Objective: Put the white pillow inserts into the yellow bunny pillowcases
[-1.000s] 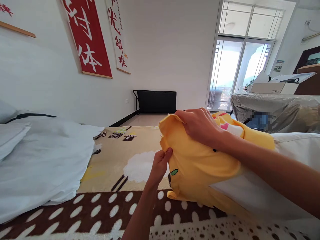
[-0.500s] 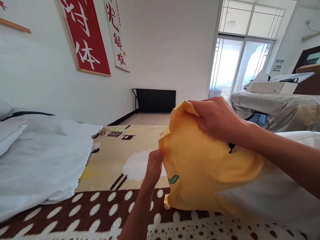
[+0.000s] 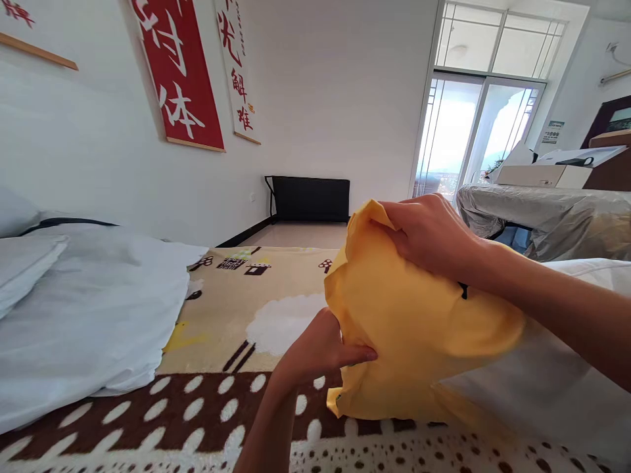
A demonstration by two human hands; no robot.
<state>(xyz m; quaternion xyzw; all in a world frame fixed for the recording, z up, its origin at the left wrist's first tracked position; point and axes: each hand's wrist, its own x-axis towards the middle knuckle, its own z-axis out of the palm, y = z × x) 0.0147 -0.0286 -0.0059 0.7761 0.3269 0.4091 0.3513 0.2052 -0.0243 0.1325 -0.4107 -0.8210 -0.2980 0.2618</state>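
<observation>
A yellow cloth cover is pulled partly over a white pillow at the right. My right hand pinches the cover's upper edge near its open end. Lower down, my left hand grips the left edge of the cover, its thumb lying on the outside of the yellow cloth and its other fingers hidden behind the edge. The cover's lower corner rests on the patterned blanket.
White bedding lies rumpled at the left. Beyond the blanket, a black folded frame leans by the wall. At the right, boxes stand on furniture under plastic sheeting.
My left hand has moved down and right along the cover's edge, and its thumb now reaches across the cloth. My right hand keeps its hold. The view has shifted slightly.
</observation>
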